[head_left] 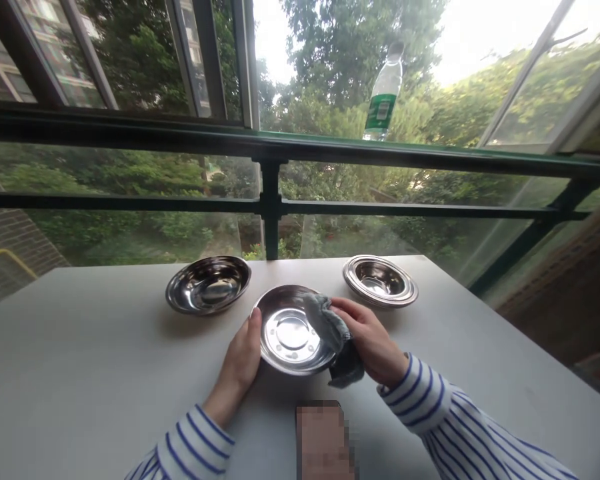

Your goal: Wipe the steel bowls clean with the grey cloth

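A: Where's the metal bowl [291, 331]?
B: Ctr of frame; can't tell if it touches the counter [105, 370].
A: How's it held?
B: L hand [242, 355] grips its left rim, thumb up top; R hand [374, 339] has a grey cloth [326, 325] pinched vs. its right side.
A: Else?
B: 2nd bowl [209, 287] mid-left, wide-rimmed dish [380, 285] right of ctr, blurred phone [323, 440] btm ctr, green-labelled bottle [382, 107] upper right.

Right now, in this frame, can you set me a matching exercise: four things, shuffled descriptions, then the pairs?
1. left hand
2. cloth
3. bottle
4. sleeves

A. wearing a green label
B. striped blue and white
C. holding the middle bowl by its left side
D. bunched in the right hand

Pairs: 1-C, 2-D, 3-A, 4-B
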A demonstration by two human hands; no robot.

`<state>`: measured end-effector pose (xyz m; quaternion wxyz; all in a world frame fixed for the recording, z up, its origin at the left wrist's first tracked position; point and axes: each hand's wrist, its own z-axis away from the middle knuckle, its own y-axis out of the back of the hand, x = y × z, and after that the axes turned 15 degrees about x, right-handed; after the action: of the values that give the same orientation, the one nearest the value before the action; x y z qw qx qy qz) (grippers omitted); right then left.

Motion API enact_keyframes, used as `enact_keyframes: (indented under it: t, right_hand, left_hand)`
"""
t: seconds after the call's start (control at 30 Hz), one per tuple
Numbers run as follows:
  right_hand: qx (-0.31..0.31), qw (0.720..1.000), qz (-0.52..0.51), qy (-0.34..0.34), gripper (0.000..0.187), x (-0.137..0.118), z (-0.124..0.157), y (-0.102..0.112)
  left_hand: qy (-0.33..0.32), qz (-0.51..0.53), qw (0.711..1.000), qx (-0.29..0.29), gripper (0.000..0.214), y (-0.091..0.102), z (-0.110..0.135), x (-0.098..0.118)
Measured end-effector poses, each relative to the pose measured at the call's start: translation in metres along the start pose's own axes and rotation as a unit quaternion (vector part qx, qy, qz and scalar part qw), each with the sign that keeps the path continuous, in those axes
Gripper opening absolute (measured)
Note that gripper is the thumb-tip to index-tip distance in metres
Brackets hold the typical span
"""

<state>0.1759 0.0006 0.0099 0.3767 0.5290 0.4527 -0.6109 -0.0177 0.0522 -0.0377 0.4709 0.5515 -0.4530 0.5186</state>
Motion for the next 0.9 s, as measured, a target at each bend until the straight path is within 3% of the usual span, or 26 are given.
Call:
enact_keyframes:
  t: [0.1, 0.2, 0.27, 0.33, 0.4, 0.47, 0.53, 0.6, 0.67, 0.7, 0.8, 0.9]
  right_hand:
    - [0.023, 0.998, -0.051, 0.017, 0.038, 0.000, 0.000, -0.002]
    - [0.025, 0.995, -0.084, 0.042, 0.036, 0.001, 0.001, -0.006]
    - [0.029, 0.992, -0.107, 0.056, 0.035, 0.000, 0.003, -0.011]
    - [0.039, 0.988, -0.131, 0.074, 0.034, -0.002, 0.005, -0.017]
    - [0.043, 0.983, -0.149, 0.098, 0.032, -0.003, 0.009, -0.023]
    - [0.029, 0.980, -0.149, 0.128, 0.028, -0.003, 0.013, -0.027]
    - [-0.005, 0.977, -0.124, 0.172, 0.020, -0.002, 0.017, -0.025]
    - [-0.047, 0.967, -0.074, 0.240, 0.014, 0.000, 0.020, -0.017]
    - [-0.092, 0.940, 0.005, 0.328, 0.016, 0.001, 0.022, -0.007]
    - [-0.117, 0.919, 0.057, 0.372, 0.020, 0.001, 0.022, -0.002]
    - [-0.179, 0.834, 0.225, 0.471, 0.028, 0.001, 0.024, 0.006]
    - [-0.194, 0.778, 0.316, 0.507, 0.037, 0.004, 0.030, 0.007]
  left_hand:
    - [-0.029, -0.036, 0.998, 0.041, 0.047, 0.006, -0.001, 0.004]
    - [-0.070, -0.085, 0.980, 0.164, 0.049, 0.013, 0.002, 0.011]
    - [-0.128, -0.087, 0.969, 0.194, 0.049, 0.013, 0.009, 0.019]
    - [-0.104, -0.020, 0.985, 0.135, 0.047, 0.009, 0.021, 0.028]
    - [0.018, 0.091, 0.996, 0.017, 0.053, -0.001, 0.036, 0.036]
    - [0.127, 0.169, 0.973, -0.091, 0.049, -0.011, 0.050, 0.043]
    - [0.191, 0.216, 0.943, -0.167, 0.038, -0.019, 0.059, 0.047]
    - [0.199, 0.258, 0.928, -0.179, 0.029, -0.021, 0.061, 0.049]
    - [0.223, 0.275, 0.925, -0.141, 0.022, -0.018, 0.058, 0.048]
    - [0.238, 0.284, 0.920, -0.128, 0.023, -0.016, 0.056, 0.048]
    - [0.259, 0.327, 0.893, -0.170, 0.037, -0.010, 0.054, 0.045]
    - [0.225, 0.299, 0.910, -0.176, 0.032, -0.011, 0.056, 0.043]
